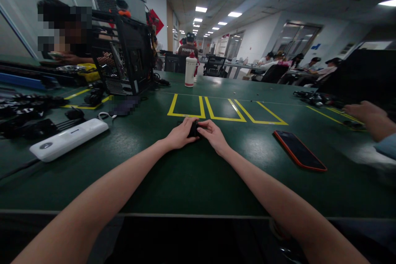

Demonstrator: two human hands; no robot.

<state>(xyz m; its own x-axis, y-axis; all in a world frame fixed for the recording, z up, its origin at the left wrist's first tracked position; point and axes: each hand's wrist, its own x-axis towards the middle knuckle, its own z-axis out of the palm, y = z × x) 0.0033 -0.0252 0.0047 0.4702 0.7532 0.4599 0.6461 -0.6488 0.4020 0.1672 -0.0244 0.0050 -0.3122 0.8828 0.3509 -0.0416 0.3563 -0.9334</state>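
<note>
Between my two hands, at the middle of the green table (192, 181), is a small black object (194, 128); its kind does not show. My left hand (181, 134) is closed round its left side, resting low over the tabletop. From the right, my right hand (213, 135) pinches the same object with thumb and fingers. Much of the object is hidden by my fingers. Just beyond my hands lie yellow tape outlines (185, 115) on the table.
A white power strip (69, 138) and black cables lie left, near an open computer case (123, 53). A white bottle (190, 71) stands beyond the tape. Right of my hands is a red-edged phone (299, 150). Another person's blurred hand (365, 113) reaches in at far right.
</note>
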